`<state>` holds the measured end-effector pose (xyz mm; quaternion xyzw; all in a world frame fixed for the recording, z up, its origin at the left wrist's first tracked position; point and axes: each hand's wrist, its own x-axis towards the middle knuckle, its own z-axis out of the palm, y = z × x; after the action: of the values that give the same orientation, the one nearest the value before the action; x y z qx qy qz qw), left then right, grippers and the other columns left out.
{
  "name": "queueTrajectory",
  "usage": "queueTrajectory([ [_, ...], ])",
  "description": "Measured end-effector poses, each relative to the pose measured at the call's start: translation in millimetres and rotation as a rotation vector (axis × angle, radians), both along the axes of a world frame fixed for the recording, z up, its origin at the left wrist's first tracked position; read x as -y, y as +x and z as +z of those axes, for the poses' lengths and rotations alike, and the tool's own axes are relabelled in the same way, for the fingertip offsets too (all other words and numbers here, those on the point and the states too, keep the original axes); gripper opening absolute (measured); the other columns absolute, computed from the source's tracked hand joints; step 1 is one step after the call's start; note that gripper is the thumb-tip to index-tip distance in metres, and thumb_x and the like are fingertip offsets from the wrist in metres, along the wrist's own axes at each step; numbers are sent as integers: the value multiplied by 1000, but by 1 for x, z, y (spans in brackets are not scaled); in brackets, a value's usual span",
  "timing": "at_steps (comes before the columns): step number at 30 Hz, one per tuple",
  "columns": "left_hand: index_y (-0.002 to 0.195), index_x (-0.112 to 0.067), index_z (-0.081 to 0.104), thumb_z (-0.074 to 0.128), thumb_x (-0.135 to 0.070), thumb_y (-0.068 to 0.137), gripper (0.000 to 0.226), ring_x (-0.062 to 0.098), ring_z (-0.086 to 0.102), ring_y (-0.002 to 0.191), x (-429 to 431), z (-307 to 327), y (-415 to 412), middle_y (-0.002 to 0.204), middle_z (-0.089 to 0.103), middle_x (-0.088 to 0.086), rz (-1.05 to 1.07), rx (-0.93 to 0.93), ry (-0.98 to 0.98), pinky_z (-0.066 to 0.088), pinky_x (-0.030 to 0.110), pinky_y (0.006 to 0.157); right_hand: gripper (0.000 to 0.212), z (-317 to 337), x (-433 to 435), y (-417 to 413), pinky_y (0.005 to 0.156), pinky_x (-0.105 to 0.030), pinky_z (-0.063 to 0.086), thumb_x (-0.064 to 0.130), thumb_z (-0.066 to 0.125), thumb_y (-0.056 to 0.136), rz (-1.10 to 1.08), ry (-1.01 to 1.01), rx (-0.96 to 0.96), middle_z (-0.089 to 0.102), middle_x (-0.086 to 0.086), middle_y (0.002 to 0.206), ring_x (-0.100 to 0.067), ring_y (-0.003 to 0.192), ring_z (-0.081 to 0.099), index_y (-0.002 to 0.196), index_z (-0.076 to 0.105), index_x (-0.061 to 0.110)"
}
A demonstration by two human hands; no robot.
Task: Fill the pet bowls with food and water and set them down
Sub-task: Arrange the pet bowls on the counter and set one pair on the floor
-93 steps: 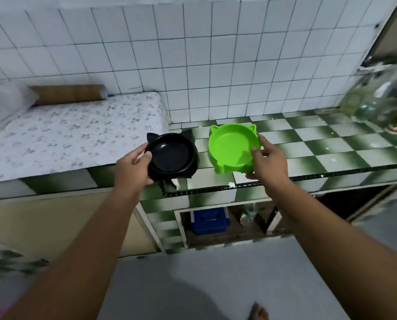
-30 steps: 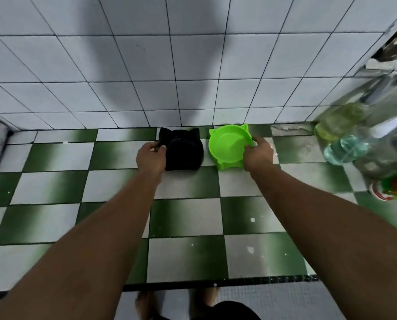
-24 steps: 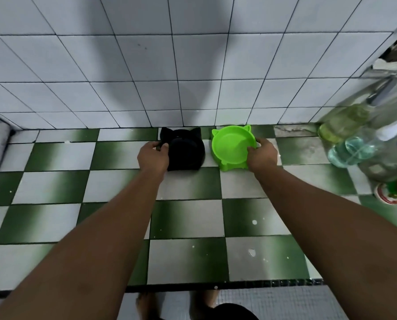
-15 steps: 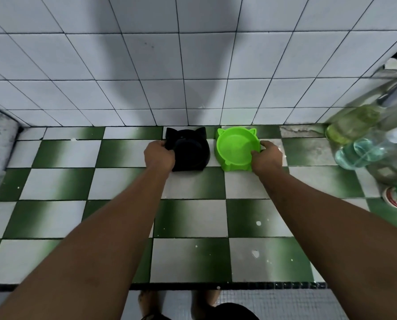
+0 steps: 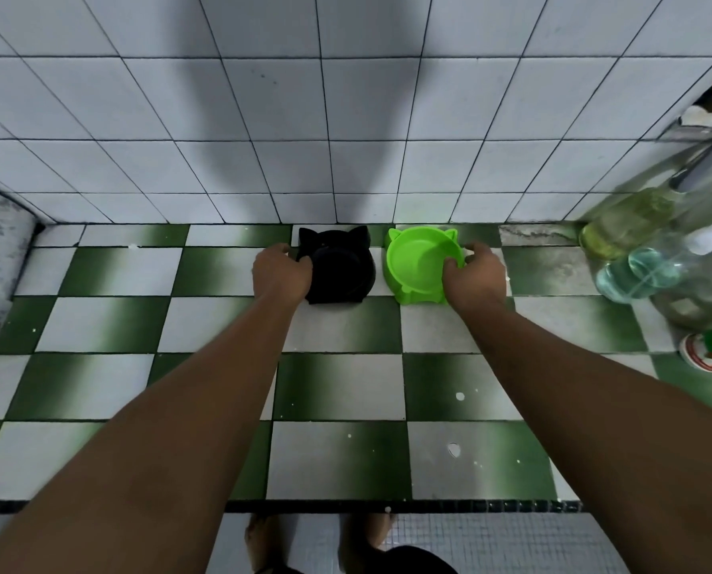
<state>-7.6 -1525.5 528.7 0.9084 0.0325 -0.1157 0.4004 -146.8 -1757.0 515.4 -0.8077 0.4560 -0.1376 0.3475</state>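
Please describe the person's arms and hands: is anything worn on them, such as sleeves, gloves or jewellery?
Both forearms are bare up to the frame edge: no sleeves show. The left hand and the right hand wear no gloves, and no watch, bracelet or ring is visible.

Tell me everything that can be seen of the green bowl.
The green bowl is bright lime, looks like moulded plastic, round with two small cat ears on its far rim and a flared base. It appears empty. It sits upright on the green-and-white tiled counter, near the wall, just right of the black bowl with a small gap. The right hand grips its right rim.
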Motion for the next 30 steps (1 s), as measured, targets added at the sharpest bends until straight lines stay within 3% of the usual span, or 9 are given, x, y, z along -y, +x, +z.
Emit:
queueTrajectory([
  [5, 139, -12, 59, 65, -29, 94, 48, 23, 63, 114, -11, 16, -12, 129, 66, 11, -84, 85, 18, 40, 21, 83, 43, 17, -32, 5, 89, -38, 50, 28, 61, 89, 123, -56, 56, 63, -12, 123, -31, 111, 60, 130, 57, 15],
  [11, 135, -18, 62, 64, -33, 95, 43, 12, 56, 100, -54, 36, -27, 126, 66, 6, -149, 143, -1, 41, 24, 86, 42, 41, -91, 14, 92, -38, 51, 29, 65, 89, 326, 2, 129, 66, -13, 116, -29, 104, 63, 127, 60, 11],
  [14, 132, -17, 62, 66, -31, 95, 40, 13, 58, 104, -92, 50, -36, 122, 66, 4, -139, 158, -50, 47, 29, 89, 40, 56, -130, 18, 85, -28, 49, 27, 68, 89, 429, 38, 159, 67, -10, 113, -25, 96, 65, 125, 60, 11],
  [17, 128, -16, 65, 67, -29, 93, 37, 15, 60, 103, -142, 67, -46, 117, 67, 3, -86, 193, -78, 44, 25, 88, 40, 72, -177, 20, 79, -22, 44, 27, 69, 91, 508, 93, 179, 65, -7, 110, -19, 87, 61, 126, 59, 11],
  [20, 126, -16, 67, 68, -27, 92, 36, 17, 64, 101, -206, 84, -62, 113, 69, 2, -15, 222, -104, 44, 23, 88, 37, 84, -236, 22, 83, -30, 52, 33, 65, 94, 610, 106, 230, 67, -9, 108, -20, 86, 63, 124, 60, 12],
  [25, 122, -18, 68, 66, -28, 93, 30, 17, 64, 99, -329, 99, -102, 107, 67, 0, 107, 230, -154, 51, 29, 87, 36, 106, -362, 15, 88, -32, 51, 39, 58, 96, 719, 92, 240, 67, 0, 113, -18, 90, 65, 125, 60, 18],
  [28, 120, -19, 69, 67, -31, 93, 29, 16, 64, 98, -405, 102, -129, 106, 67, 0, 187, 231, -151, 48, 24, 78, 31, 111, -443, 7, 86, -35, 53, 35, 61, 96, 827, 122, 286, 66, -1, 107, -18, 87, 64, 122, 61, 18],
  [30, 119, -19, 69, 67, -32, 94, 29, 16, 63, 97, -455, 104, -147, 106, 66, 0, 243, 242, -127, 47, 25, 81, 32, 113, -496, 3, 85, -34, 54, 37, 61, 95, 902, 146, 293, 66, -2, 110, -16, 88, 65, 121, 60, 19],
])
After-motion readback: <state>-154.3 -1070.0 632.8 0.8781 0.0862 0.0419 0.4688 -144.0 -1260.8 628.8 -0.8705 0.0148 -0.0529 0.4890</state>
